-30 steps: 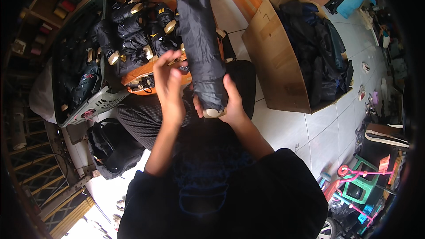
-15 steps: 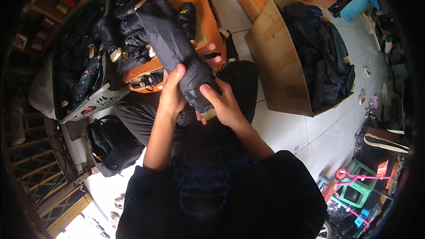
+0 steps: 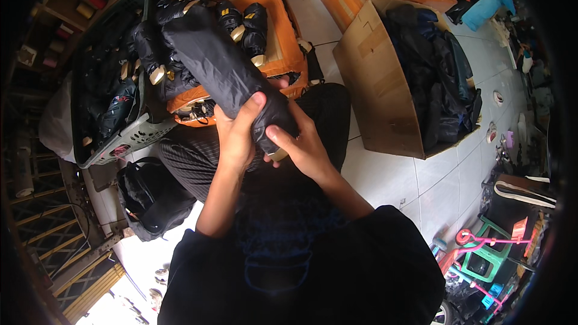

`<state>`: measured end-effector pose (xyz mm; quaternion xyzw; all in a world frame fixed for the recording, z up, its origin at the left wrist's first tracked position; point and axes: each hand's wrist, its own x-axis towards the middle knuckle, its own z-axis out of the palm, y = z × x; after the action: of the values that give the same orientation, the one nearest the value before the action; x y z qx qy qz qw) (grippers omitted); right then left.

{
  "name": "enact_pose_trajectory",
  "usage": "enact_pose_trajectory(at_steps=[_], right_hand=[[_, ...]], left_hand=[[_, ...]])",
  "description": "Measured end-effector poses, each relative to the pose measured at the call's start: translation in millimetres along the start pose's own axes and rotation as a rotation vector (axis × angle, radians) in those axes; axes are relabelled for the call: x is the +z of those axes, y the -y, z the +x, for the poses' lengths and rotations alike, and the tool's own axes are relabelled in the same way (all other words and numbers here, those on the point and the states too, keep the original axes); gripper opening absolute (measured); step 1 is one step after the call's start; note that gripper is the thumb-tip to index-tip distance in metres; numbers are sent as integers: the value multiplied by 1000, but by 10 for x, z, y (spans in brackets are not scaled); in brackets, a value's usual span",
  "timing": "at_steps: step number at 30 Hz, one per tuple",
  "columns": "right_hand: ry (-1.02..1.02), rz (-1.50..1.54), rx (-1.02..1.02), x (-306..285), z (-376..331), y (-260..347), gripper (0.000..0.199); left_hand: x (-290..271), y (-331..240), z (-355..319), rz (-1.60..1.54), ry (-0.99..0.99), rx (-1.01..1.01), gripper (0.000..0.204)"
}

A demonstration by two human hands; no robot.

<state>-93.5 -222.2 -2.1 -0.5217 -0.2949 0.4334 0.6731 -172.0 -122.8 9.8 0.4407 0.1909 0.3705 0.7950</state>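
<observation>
A black folded umbrella [image 3: 226, 69] with a pale tan end lies slantwise across both my hands, its far end pointing up and left. My left hand [image 3: 238, 132] grips its near part from the left, the thumb along the cloth. On the right, my right hand [image 3: 304, 144] is closed round the near end, its thumb pressing the fabric. Fingers under the umbrella are partly hidden. Beyond it, several smaller black umbrellas [image 3: 255, 30] with tan ends rest on an orange-taped package [image 3: 280, 18].
To the left stands a grey-green plastic basket [image 3: 153, 129] with dark bundles inside. An open cardboard box [image 3: 379, 78] holding dark cloth-like items is at the right. A black bag [image 3: 150, 198] sits by my left knee. A pink scooter [image 3: 481, 241] and green stool [image 3: 497, 259] are at lower right.
The umbrella's far end has swung to the left and nearer, uncovering more small umbrellas on the package. My left hand has moved slightly to the right along with it; both hands keep their hold.
</observation>
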Motion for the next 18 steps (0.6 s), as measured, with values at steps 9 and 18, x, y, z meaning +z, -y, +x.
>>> enact_pose_trajectory(at_steps=[9, 18], right_hand=[[-181, -43, -157, 3, -16, -189, 39], [-199, -171, -323, 6, -17, -100, 37]], left_hand=[[168, 79, -139, 54, 2, -47, 48], [84, 195, -176, -47, 84, 29, 63]])
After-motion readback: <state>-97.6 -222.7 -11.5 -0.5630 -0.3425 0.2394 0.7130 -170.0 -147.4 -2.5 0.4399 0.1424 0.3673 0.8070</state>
